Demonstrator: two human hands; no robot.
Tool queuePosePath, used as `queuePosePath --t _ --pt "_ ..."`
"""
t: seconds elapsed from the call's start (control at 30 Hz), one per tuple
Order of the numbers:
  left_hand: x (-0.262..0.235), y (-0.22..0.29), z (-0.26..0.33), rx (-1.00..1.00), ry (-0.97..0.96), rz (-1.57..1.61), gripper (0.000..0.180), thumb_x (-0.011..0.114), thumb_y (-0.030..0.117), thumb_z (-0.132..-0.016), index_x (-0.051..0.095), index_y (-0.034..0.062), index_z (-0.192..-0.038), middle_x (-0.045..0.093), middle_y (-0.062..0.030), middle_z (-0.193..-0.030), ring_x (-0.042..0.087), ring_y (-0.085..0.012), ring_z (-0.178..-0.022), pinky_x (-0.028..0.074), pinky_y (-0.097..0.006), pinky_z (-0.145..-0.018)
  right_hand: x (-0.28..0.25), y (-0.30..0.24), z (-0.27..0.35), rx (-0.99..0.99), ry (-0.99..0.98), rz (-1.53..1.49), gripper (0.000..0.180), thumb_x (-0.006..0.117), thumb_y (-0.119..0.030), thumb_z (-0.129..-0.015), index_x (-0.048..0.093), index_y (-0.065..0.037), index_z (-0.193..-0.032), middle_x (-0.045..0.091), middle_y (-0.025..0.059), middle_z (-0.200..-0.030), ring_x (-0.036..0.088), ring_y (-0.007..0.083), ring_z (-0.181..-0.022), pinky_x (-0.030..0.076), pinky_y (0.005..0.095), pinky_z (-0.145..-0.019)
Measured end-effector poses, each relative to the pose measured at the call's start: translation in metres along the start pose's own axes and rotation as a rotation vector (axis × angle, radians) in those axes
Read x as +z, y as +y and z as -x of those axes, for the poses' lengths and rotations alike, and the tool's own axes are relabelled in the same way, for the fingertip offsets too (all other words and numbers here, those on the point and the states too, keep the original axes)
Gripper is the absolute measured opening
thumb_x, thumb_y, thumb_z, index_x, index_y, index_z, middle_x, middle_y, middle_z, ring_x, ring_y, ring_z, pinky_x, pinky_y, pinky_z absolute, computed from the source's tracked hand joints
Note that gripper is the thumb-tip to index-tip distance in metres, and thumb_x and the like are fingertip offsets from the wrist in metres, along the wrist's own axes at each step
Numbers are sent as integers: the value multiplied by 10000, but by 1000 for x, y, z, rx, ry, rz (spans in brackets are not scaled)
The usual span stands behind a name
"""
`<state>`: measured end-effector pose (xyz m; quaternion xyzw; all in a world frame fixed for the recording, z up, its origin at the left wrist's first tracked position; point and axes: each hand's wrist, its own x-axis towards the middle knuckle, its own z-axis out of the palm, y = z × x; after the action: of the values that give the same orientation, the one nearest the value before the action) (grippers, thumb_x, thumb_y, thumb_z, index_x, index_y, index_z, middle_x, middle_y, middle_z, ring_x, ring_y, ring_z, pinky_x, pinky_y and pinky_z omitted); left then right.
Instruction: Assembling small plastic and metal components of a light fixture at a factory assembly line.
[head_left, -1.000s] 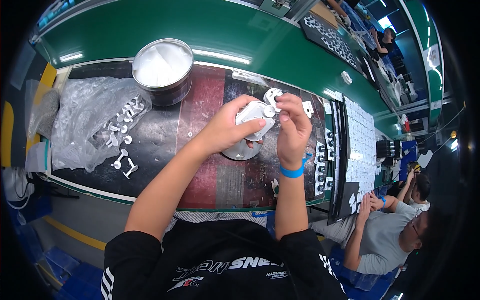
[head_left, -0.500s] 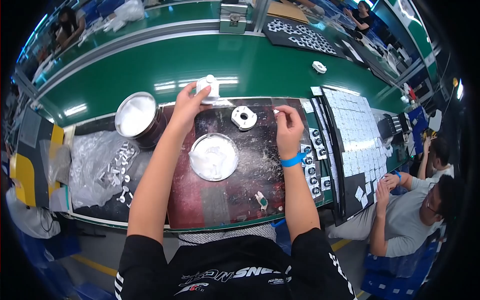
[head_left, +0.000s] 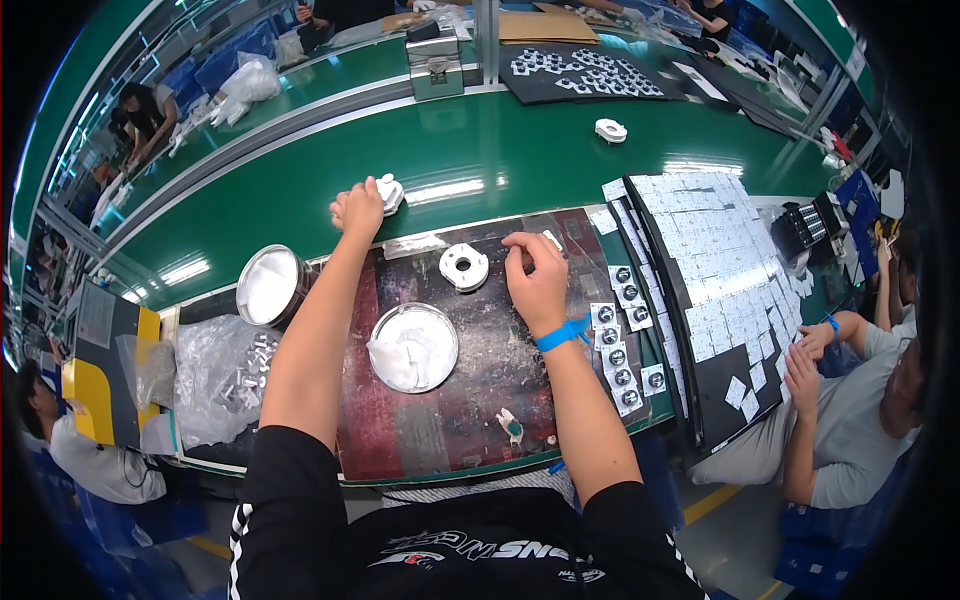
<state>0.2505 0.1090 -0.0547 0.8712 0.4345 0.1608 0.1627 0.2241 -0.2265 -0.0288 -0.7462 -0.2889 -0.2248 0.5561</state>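
My left hand (head_left: 358, 212) is at the green bench top, fingers curled, with the thumb side against a white plastic housing (head_left: 390, 196) that has a small round knob. Its grip is partly hidden. Over the dark work board, my right hand (head_left: 540, 285) is closed, thumb and forefinger bent toward each other; anything between the tips is too small to make out. A small white piece (head_left: 552, 240) shows just behind its knuckles. To the left of this hand lies a white ring-shaped housing (head_left: 463, 267). Nearer me is a round dish (head_left: 452, 365) of white paste.
A tub of white material (head_left: 268, 286) and a plastic bag (head_left: 212, 375) with small white parts stand at left. Right of the board are black round components (head_left: 616, 357) on white squares and a panel of white cards (head_left: 725, 250). A co-worker's hands (head_left: 808, 365) touch that panel.
My left hand has carried the white housing left and lowered it to the green bench. My right hand has moved left toward the ring-shaped housing. The whole view has shifted slightly.
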Motion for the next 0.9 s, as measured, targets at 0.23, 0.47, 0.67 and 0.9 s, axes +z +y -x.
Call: queuePosePath --t 0.23,0.47,0.67,0.9 --pt "-83 57 107 1165 -390 312 705 616 -45 -647 533 136 -1323 476 -152 -1403 414 -366 -1320 326 -453 -1122 -14 -4 -3 146 49 -59 100 589 -10 -834 672 -33 -885 635 113 -802 603 259 -675 477 356 -621" --pt "-76 47 137 1093 -745 252 654 758 78 -683 538 63 -1298 556 -171 -1312 523 -331 -1233 426 -400 -1039 -9 11 -9 218 122 -190 109 597 -13 -853 681 -39 -918 654 60 -782 590 147 -647 460 283 -603" --pt "-103 2 155 449 -750 1042 518 807 94 -786 525 0 -1210 606 -103 -1153 599 -147 -1032 508 -281 -873 1 63 -90 331 -39 74 311 648 -209 -821 653 -43 -1083 668 148 -850 646 315 -872 509 411 -775" --pt "-122 -61 195 230 -698 1634 875 876 260 -692 421 3 -1394 572 -97 -1215 612 -195 -1035 524 -304 -841 3 136 -177 345 -222 944 458 683 -256 -778 600 -75 -1191 513 217 -1275 544 385 -1146 471 512 -937"
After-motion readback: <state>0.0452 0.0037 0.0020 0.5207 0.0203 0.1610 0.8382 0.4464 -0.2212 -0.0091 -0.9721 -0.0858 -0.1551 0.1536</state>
